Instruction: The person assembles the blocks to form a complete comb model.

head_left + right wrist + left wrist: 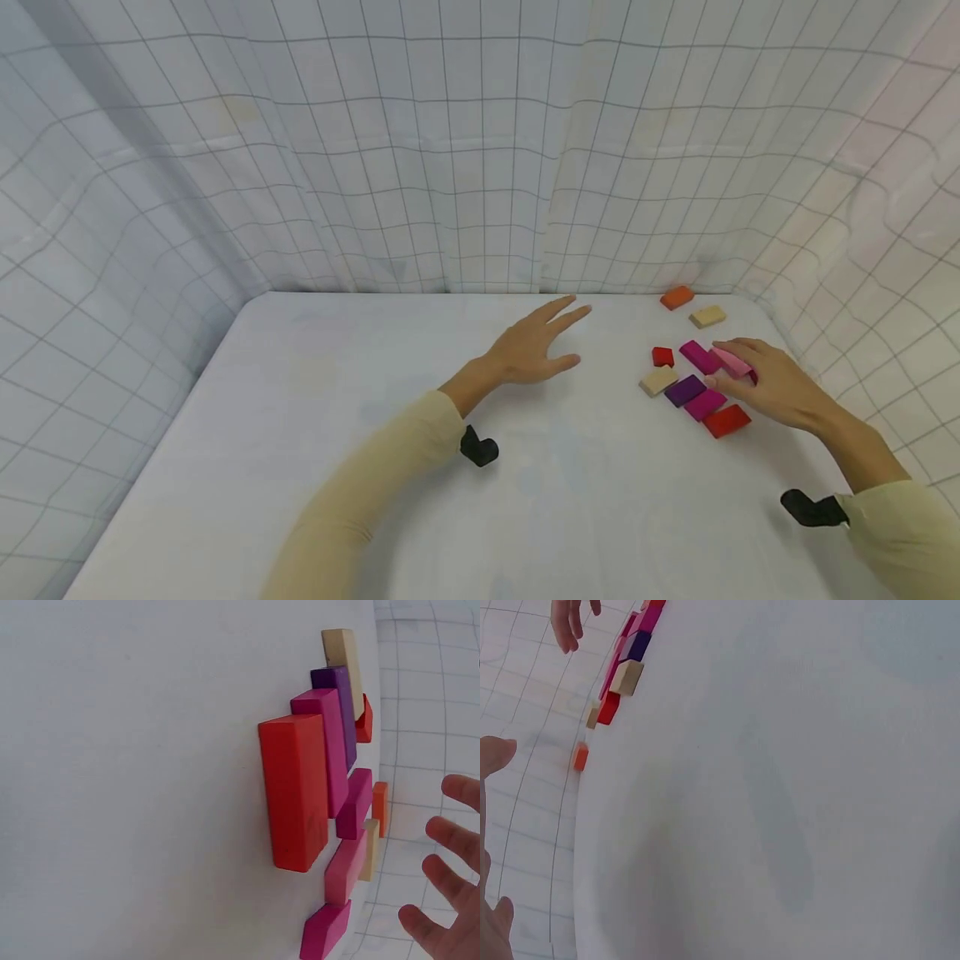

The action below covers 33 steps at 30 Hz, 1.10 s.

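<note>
My right hand hovers over a cluster of coloured wooden blocks, fingers spread and holding nothing. Closest beneath it is a light pink block, partly covered by the fingers in the head view. Beside that lies a magenta block, with another magenta block on its other side. A cream block, a purple block, a second magenta block and a large red block form a slanting row. My left hand hangs over the middle of the table, fingers apart, touching no block.
Farther back lie an orange block and another cream block; a small red block sits behind the row. Grid-patterned white curtains enclose the white table at the back and sides.
</note>
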Each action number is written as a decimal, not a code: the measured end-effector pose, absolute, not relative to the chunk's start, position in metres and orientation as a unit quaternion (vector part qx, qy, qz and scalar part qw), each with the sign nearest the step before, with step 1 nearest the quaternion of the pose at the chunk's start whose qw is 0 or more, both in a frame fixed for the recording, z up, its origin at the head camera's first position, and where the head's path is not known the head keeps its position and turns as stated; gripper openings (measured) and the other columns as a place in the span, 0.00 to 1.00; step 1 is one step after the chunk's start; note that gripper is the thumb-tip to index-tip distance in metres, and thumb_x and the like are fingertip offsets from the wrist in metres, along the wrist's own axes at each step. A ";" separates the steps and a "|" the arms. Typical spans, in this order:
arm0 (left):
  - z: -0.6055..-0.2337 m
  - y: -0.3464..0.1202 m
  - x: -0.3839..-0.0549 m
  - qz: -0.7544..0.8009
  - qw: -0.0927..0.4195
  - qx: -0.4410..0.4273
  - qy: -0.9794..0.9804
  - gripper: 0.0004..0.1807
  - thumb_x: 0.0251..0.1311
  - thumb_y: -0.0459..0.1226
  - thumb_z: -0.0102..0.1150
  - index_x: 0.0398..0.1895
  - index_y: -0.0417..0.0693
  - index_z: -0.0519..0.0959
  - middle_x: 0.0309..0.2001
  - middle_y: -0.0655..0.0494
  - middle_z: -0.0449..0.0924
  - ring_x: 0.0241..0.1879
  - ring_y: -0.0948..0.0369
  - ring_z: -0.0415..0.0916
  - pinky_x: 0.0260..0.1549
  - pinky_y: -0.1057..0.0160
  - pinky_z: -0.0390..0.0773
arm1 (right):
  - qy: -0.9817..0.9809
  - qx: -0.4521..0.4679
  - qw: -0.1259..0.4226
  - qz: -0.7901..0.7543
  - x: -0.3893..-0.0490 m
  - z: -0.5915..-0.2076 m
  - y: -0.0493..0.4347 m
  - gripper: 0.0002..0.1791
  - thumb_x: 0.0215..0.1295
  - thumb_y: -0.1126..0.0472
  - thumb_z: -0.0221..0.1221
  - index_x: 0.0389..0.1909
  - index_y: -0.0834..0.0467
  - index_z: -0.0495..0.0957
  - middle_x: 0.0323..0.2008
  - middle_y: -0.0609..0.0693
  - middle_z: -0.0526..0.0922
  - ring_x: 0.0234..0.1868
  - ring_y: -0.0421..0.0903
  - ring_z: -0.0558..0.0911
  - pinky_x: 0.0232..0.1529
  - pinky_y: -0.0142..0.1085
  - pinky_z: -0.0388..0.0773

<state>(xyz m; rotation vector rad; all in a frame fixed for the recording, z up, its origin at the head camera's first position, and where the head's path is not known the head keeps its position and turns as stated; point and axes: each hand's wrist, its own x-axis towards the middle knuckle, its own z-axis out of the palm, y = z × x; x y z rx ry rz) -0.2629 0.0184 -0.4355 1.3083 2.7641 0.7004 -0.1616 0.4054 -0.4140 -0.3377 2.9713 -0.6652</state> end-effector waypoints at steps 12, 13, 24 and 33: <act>-0.466 0.077 -0.254 0.268 0.070 0.445 0.851 0.41 0.74 0.49 0.57 0.85 0.62 0.51 0.83 0.55 0.46 0.80 0.60 0.45 0.73 0.52 0.60 | 0.963 -0.107 0.064 -0.239 -0.162 -0.442 0.403 0.44 0.66 0.40 0.66 0.70 0.69 0.69 0.67 0.73 0.68 0.68 0.74 0.63 0.56 0.75 0.67; -0.468 0.081 -0.254 0.269 0.073 0.446 0.850 0.40 0.74 0.49 0.57 0.85 0.61 0.52 0.83 0.55 0.47 0.80 0.60 0.46 0.73 0.53 0.59 | 0.964 -0.107 0.063 -0.236 -0.163 -0.443 0.402 0.44 0.66 0.40 0.66 0.70 0.69 0.70 0.66 0.72 0.68 0.68 0.74 0.63 0.57 0.75 0.67; -0.481 0.119 -0.246 0.214 0.099 0.460 0.856 0.31 0.76 0.45 0.56 0.79 0.53 0.66 0.77 0.58 0.63 0.76 0.65 0.56 0.71 0.69 0.54 | 0.972 -0.107 0.042 -0.204 -0.169 -0.456 0.392 0.43 0.60 0.41 0.72 0.62 0.72 0.77 0.59 0.72 0.75 0.61 0.71 0.71 0.50 0.63 0.80; -0.482 0.126 -0.244 0.219 0.076 0.477 0.847 0.19 0.72 0.40 0.63 0.63 0.48 0.84 0.62 0.60 0.80 0.64 0.66 0.73 0.64 0.73 0.64 | 0.972 -0.112 0.029 -0.204 -0.168 -0.459 0.386 0.44 0.57 0.43 0.76 0.61 0.74 0.77 0.51 0.67 0.82 0.51 0.63 0.78 0.45 0.55 0.84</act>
